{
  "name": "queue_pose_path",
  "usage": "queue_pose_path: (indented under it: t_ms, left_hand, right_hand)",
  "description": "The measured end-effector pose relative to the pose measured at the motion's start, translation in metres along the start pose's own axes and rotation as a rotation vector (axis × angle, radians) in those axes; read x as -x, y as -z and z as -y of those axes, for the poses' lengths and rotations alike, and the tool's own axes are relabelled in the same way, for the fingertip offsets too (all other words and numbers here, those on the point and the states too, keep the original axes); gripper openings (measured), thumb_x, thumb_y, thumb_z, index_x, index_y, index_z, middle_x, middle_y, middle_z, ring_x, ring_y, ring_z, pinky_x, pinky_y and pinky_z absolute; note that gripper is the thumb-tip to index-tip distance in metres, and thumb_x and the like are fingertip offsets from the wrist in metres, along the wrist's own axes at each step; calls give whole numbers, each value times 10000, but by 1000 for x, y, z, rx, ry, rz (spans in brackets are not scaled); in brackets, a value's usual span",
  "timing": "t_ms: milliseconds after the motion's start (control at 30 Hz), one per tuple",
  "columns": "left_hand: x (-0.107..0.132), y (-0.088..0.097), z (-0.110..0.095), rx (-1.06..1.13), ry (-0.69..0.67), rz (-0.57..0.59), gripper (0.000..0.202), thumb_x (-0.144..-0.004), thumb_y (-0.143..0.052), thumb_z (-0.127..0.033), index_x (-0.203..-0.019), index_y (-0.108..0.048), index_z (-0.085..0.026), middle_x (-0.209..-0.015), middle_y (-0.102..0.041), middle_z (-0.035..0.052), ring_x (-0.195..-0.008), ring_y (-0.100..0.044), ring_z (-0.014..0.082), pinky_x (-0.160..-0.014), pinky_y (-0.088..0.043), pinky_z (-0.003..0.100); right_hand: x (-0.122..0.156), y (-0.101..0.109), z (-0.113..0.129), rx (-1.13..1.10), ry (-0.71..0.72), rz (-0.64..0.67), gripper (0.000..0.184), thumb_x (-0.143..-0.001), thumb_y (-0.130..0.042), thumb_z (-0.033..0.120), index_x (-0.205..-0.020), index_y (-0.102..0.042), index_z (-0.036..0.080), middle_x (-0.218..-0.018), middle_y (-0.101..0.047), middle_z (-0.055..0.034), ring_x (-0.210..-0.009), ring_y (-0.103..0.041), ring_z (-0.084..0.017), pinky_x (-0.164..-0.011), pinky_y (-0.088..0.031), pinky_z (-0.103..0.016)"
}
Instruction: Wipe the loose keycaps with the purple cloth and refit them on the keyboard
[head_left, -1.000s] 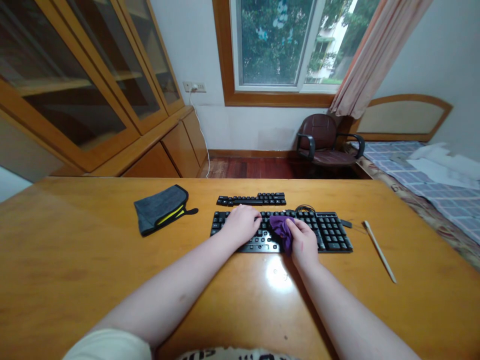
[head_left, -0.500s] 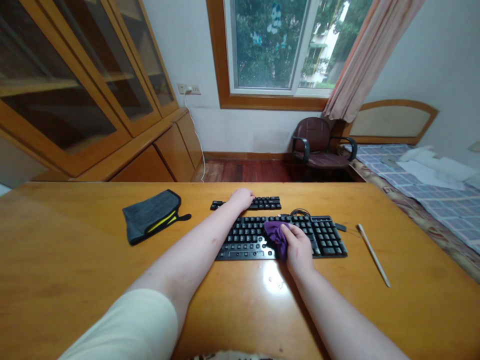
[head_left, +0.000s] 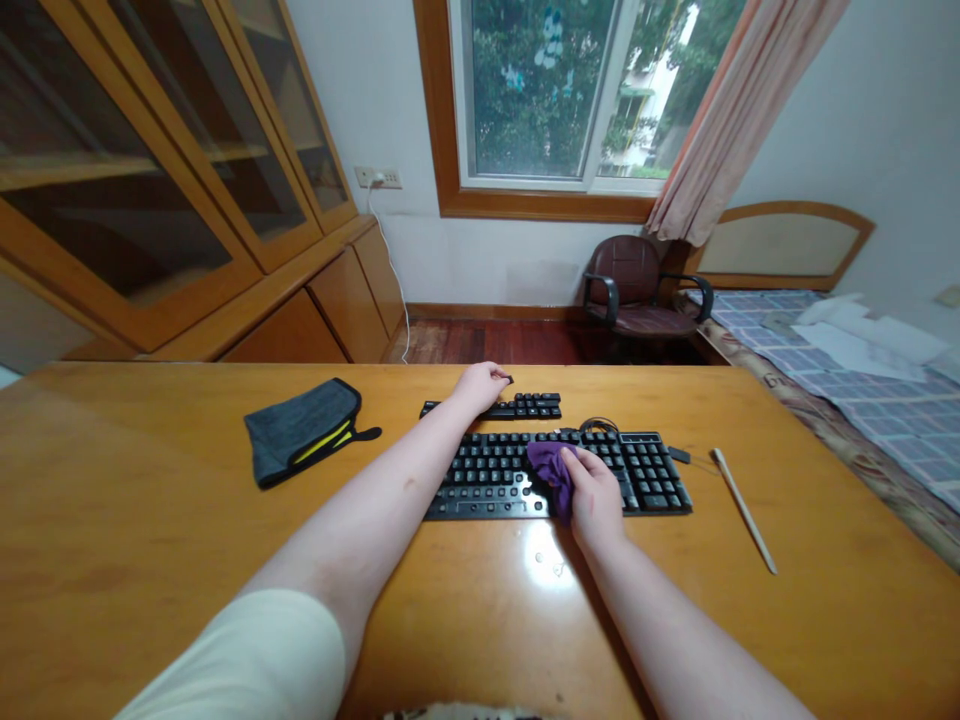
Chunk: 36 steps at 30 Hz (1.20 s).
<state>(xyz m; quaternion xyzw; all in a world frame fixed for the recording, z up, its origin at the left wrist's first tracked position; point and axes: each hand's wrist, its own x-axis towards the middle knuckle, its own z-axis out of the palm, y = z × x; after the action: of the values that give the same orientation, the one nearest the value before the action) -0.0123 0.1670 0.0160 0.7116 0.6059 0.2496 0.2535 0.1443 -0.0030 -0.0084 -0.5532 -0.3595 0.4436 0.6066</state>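
A black keyboard [head_left: 487,464] lies across the table, with several bare key sockets in its rows nearest me. Behind it, loose black keycaps [head_left: 538,405] stand in rows, partly hidden by my left arm. My left hand [head_left: 480,388] is above these rows, its fingertips pinching one small black keycap [head_left: 510,380]. My right hand [head_left: 598,490] is closed on a crumpled purple cloth [head_left: 553,470], which rests over the middle of the keyboard.
A folded grey cloth [head_left: 300,430] with yellow inside lies at left. At right is a thin pale stick [head_left: 744,512]. The keyboard's coiled cable [head_left: 600,425] sits behind it. Beyond the table [head_left: 150,540] stand a chair [head_left: 637,285], a cabinet and a bed.
My left hand has lifted slightly up and away from the rows, with a keycap now showing at its fingertips. My right hand and the purple cloth have stayed nearly in place.
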Motion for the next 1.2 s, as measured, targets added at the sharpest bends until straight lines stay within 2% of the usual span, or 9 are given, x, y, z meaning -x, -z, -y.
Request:
queue_pose_path:
  t_ms: [133,267,467,567,667,833,1000,1200]
  left_hand:
    - [34,4,-9,180,-27,-37,273,-762,-535,-332,-967,-600,-165,-761,-660,33,-713,-611,139,-675,-459,247]
    - [81,5,-23,662,-31,33,220,-716,-604,-290,-878,-601,-141,-773,-647,33,-737,-602,131,-739,-462,268]
    - [137,1,-32,1113,153,242,258,-673,-675,-262,-887,-600,-138,-805,-631,26,-713,-590,103,-737,-468,262]
    - [151,-5,-30,1302,274,284,250,-661,-692,-247,-873,-608,-143,-787,-619,16,-684,-584,89,-735,-475,257]
    - [156,-11,-26,1425,339,291,237,-656,-701,-230,-863,-617,-151,-782,-621,17,-707,-588,90,-778,-470,271]
    - [157,-19,-21,1427,311,293,280,-603,-741,-234,-840,-638,-127,-826,-650,48,-772,-607,128,-817,-456,297]
    - [157,-25,-17,1218,253,204,251,-594,-736,-290,-741,-656,-103,-728,-660,52,-695,-608,151,-765,-470,329]
    - [159,-27,-20,1052,124,179,258,-611,-705,-196,-852,-648,-121,-746,-657,34,-728,-605,147,-770,-475,310]
  right_hand:
    - [-1,0,1,9,25,-39,307,-739,-583,423,-883,-663,164,-873,-696,-55,-842,-618,-214,-818,-441,-331]
    - [0,-3,8,-24,115,12,288,-781,-546,371,-976,-643,182,-1014,-671,-53,-969,-591,-203,-904,-401,-337]
    - [10,-4,11,42,224,134,345,-767,-572,293,-1102,-602,215,-1102,-636,-43,-1031,-563,-201,-939,-379,-368]
    - [12,-3,8,85,247,188,349,-756,-578,282,-1097,-611,217,-1093,-640,-52,-1030,-564,-221,-934,-388,-402]
    - [13,-3,7,125,267,219,337,-752,-577,276,-1084,-619,242,-1087,-644,-45,-1032,-563,-230,-931,-393,-421]
    - [15,-5,11,252,338,297,291,-708,-621,252,-992,-664,303,-1028,-667,-20,-969,-591,-229,-898,-423,-416]
    - [17,-6,9,284,365,238,174,-690,-644,244,-843,-710,295,-888,-699,-17,-846,-627,-211,-818,-470,-377]
    - [15,-3,6,244,225,201,164,-719,-615,279,-848,-706,236,-854,-701,-40,-804,-631,-209,-770,-478,-360]
